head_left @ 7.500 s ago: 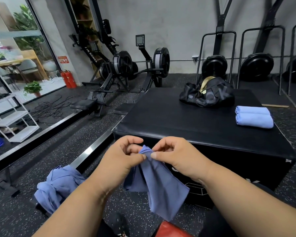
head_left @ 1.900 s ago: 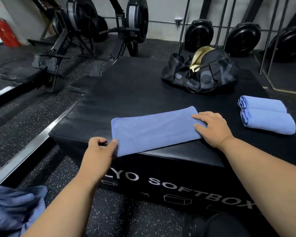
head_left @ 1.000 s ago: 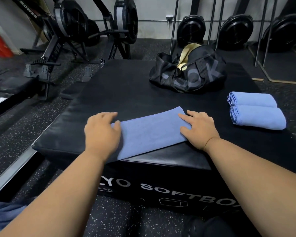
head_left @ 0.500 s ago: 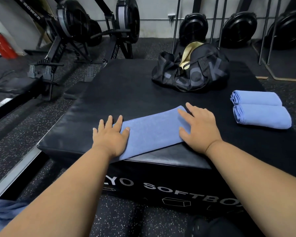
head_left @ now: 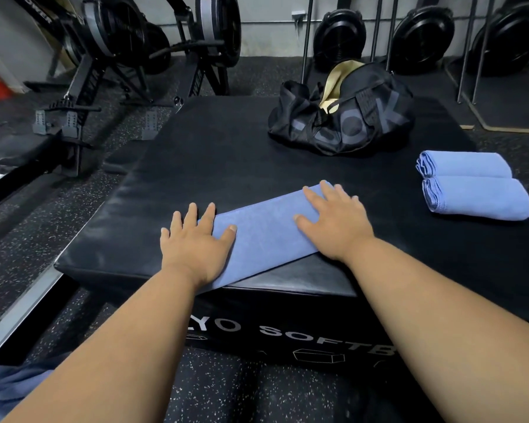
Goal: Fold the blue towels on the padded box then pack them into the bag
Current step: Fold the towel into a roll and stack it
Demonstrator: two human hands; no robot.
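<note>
Under my flat, spread left hand (head_left: 196, 244) and right hand (head_left: 333, 221), the blue towel (head_left: 263, 236) is pressed smooth, probably for its next fold.

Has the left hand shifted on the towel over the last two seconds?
Yes. The left hand moved from the padded box's front edge up onto the towel, toward the bag.
</note>
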